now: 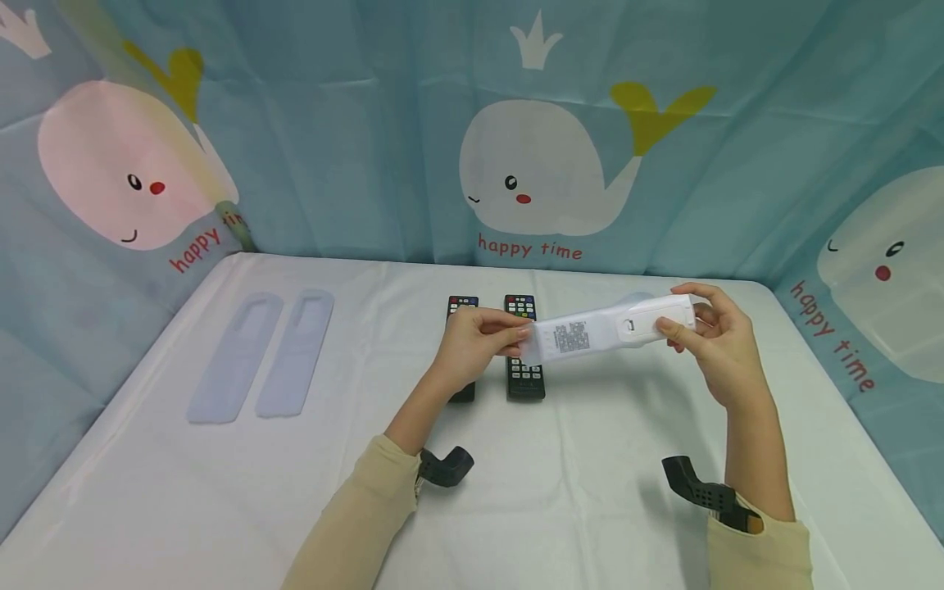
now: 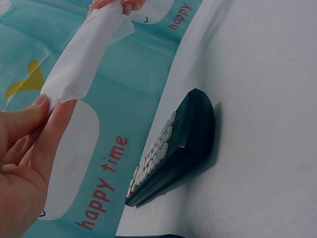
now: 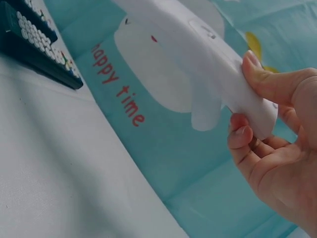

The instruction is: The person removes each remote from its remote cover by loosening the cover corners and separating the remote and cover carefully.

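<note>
Above the table, a white remote control [image 1: 649, 322] is held nearly level, its back with battery cover and printed code label facing up. A translucent remote cover [image 1: 530, 349] wraps its left part, and a loose flap of it hangs beside the remote in the right wrist view. My left hand [image 1: 472, 344] pinches the cover's left end between thumb and fingers. At the other end, my right hand [image 1: 719, 344] grips the bare remote, thumb on the battery cover and fingers curled behind.
Two black remotes, one on the left [image 1: 463, 393] and one on the right [image 1: 525, 385], lie under the held one. Two flat translucent covers [image 1: 236, 360] [image 1: 295, 356] lie at the table's left. A blue whale-print curtain [image 1: 332, 164] borders the white table [image 1: 295, 508].
</note>
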### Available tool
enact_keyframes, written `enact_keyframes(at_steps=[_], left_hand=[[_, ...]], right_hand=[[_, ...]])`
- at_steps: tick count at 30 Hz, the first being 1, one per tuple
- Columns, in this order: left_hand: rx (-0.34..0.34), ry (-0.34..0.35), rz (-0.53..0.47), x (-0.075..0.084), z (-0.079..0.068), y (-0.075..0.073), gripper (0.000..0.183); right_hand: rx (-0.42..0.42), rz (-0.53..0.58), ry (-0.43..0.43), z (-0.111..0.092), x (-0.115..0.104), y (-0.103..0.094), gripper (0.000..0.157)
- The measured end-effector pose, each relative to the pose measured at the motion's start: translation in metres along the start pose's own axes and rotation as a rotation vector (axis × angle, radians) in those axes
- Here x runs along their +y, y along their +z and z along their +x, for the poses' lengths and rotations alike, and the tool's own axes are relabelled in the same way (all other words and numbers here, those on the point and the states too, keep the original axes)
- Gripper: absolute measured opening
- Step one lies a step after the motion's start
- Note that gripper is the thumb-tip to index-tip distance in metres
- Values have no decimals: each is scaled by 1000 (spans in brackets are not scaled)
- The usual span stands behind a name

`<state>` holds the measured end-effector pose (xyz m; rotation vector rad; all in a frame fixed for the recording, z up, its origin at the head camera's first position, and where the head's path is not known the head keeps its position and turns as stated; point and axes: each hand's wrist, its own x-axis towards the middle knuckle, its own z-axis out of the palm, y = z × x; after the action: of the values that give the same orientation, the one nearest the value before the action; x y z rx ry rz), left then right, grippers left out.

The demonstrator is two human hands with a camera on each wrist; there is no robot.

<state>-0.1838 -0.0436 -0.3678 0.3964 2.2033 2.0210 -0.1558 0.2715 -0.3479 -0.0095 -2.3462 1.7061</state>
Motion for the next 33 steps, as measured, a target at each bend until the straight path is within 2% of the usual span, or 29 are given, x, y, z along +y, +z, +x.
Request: enact_keyframes(at_steps=[11, 33], left_hand=[[0, -17, 5, 0, 0, -2, 20], [-6, -50, -12, -3, 1, -7, 21]], right_hand=[[5, -22, -4, 0, 0, -2, 39], [-8, 89, 6, -1, 0, -7, 38]])
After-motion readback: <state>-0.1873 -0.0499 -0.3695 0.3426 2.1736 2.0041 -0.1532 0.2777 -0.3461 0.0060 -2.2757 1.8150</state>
